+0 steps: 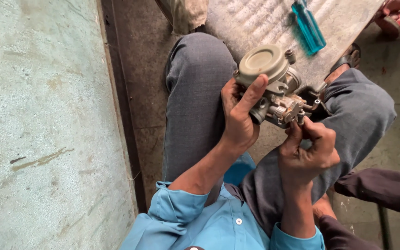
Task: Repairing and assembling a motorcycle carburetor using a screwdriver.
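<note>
A grey metal carburettor (269,76) with a round domed cap is held up between my knees. My left hand (239,115) grips its body from the left, thumb pressed against the side under the cap. My right hand (309,148) is below and to the right, fingertips pinched on a small fitting at the carburettor's lower right end. Both forearms come out of light blue sleeves.
A blue-handled screwdriver (308,25) lies on a grey metal sheet (255,18) beyond my knees. A pale green wall (38,125) fills the left. A dark sleeve (380,187) of another person reaches in at lower right; a sandalled foot (396,21) is at top right.
</note>
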